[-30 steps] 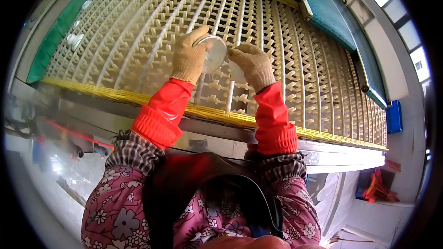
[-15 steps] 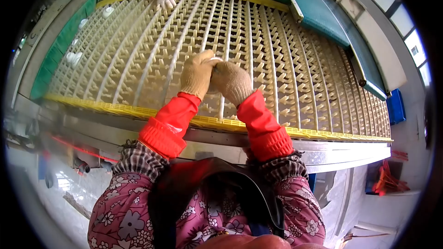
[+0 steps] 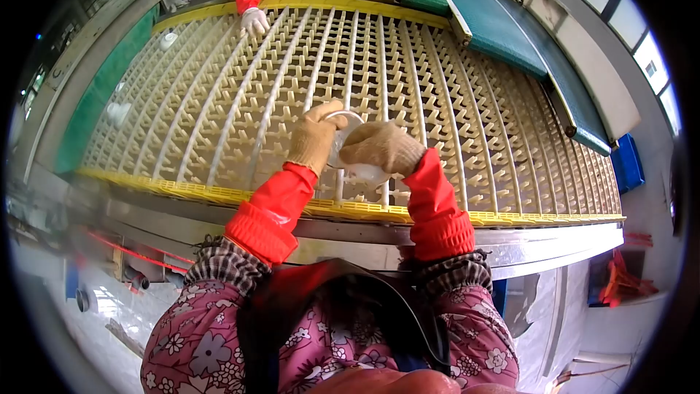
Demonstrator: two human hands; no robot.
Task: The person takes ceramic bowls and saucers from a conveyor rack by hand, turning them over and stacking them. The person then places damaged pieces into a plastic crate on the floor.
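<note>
My left hand (image 3: 315, 135), in a tan knitted glove, grips the rim of a round, clear-looking dish (image 3: 340, 147) over the pegged rack belt (image 3: 255, 102). Against the dish's right side is my right hand (image 3: 383, 147), gloved the same way, with its fingers curled. A whitish, see-through piece (image 3: 367, 173) shows just below the right fingers; whether it is held or part of the dish is unclear. Red sleeves cover both forearms.
A co-worker's white-gloved hand (image 3: 254, 21) is at the belt's far side. White round items (image 3: 168, 40) lie on the left of the belt. A yellow edge (image 3: 350, 209) runs along its near side. A green conveyor (image 3: 503, 36) stands at the upper right.
The hands came together over the dish, then parted slightly, the right hand now lower and to the right. The dish shows again. The co-worker's hand has shifted left relative to the view.
</note>
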